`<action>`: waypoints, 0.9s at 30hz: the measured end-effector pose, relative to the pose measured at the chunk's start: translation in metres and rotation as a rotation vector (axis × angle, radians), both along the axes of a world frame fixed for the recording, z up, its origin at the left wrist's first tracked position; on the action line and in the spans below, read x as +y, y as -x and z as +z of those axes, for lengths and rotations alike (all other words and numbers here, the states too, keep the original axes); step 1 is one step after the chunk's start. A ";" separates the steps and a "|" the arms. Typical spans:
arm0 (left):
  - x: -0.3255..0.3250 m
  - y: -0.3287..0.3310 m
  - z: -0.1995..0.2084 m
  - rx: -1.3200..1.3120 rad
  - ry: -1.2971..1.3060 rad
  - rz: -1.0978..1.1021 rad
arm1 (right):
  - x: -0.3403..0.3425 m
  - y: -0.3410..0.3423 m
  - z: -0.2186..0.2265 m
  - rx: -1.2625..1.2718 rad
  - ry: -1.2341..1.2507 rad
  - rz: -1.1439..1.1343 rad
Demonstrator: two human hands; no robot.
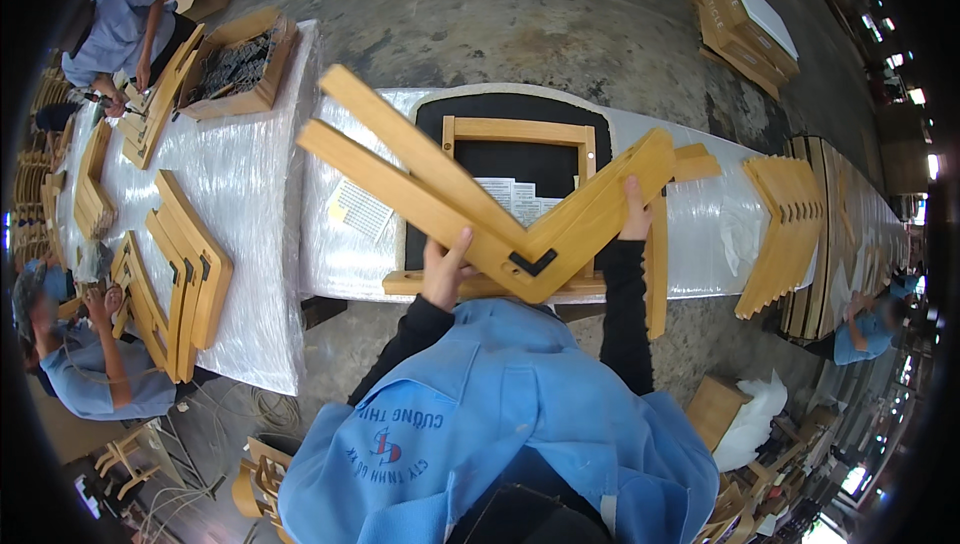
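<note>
My left hand (445, 272) grips the lower left part of an angled wooden leg frame (590, 206), with the thumb over the top. Higher up on its right arm, my right hand (636, 210) is closed around the edge. A second wooden bar (415, 149) lies behind the left arm, so there seem to be two frames together. Near the corner sits a black L-shaped bracket (533, 263). Underneath lies a seat (495, 104) with black fabric, pale edging and paper labels. A wooden frame (520, 130) rests on it, partly hidden by what I hold.
The table (340, 254) is wrapped in clear film. Stacked angled frames (785, 229) stand at the right, and more frames (190, 264) lie at the left. A carton of dark small parts (240, 64) sits far left. Co-workers (120, 29) are at both ends.
</note>
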State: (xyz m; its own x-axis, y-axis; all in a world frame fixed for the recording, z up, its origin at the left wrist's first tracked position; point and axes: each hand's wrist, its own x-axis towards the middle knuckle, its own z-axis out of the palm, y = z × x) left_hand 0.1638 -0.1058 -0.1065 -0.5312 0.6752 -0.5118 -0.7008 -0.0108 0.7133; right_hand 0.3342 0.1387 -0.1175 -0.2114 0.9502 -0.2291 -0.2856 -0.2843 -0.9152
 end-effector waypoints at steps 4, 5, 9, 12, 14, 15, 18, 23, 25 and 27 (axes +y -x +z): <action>0.020 -0.013 -0.018 -0.171 0.011 -0.132 | 0.037 -0.007 -0.024 -0.142 0.064 0.035; 0.020 -0.014 -0.022 -0.176 0.034 -0.205 | 0.048 -0.013 -0.036 -0.177 0.109 0.032; 0.015 -0.002 -0.029 -0.131 0.169 -0.540 | 0.085 -0.031 -0.082 -0.261 0.144 0.136; -0.001 0.021 -0.037 -0.013 0.183 -0.795 | 0.095 -0.019 -0.058 -0.781 0.165 0.397; -0.017 0.045 -0.037 0.004 0.128 -0.923 | 0.104 -0.022 -0.068 -0.922 0.147 0.423; -0.029 0.064 -0.030 -0.025 0.099 -0.942 | 0.106 -0.026 -0.075 -0.990 0.142 0.434; -0.071 0.127 -0.043 0.034 0.344 -0.779 | 0.106 -0.046 -0.101 -0.932 -0.057 0.228; -0.142 0.198 -0.192 0.119 0.988 -0.162 | 0.070 -0.047 -0.090 -0.937 -0.287 0.132; -0.132 0.207 -0.230 0.213 1.222 0.083 | 0.049 -0.040 -0.090 -0.963 -0.297 0.038; -0.102 0.201 -0.250 0.161 1.526 0.296 | 0.031 -0.038 -0.105 -0.997 -0.428 -0.097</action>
